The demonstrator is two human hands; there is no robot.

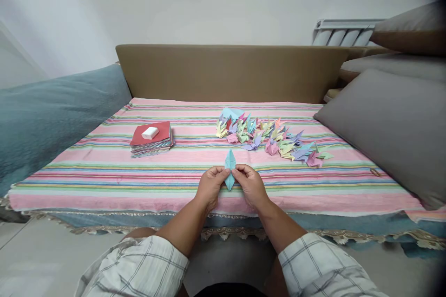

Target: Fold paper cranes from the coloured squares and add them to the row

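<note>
Where the left hand (pixel 209 185) and the right hand (pixel 251 184) nearly meet over the striped cloth (pixel 104 176), a blue paper (pixel 230 161) is held between them, folded into a slim diamond with a tip at each end. Its long axis runs near to far, close to square across the stripes. One tip points away toward the backrest (pixel 226 74), the other toward the cloth's near edge, and a crease follows the same line down the middle. The left thumb and fingers are clamped on its left edge, the right thumb and fingers on its right edge, with the two thumbs facing each other across it. Each hand's other fingers are bent and partly hidden. Whether the near tip touches the cloth, I cannot tell. Beyond the paper and to the right, folded cranes (pixel 256 139) of many colours lie in a loose band, pointing every which way. Well to the left is a stack (pixel 158 135), red on top, bearing a white block (pixel 150 133). At the right lies a grey cushion (pixel 386 125).
</note>
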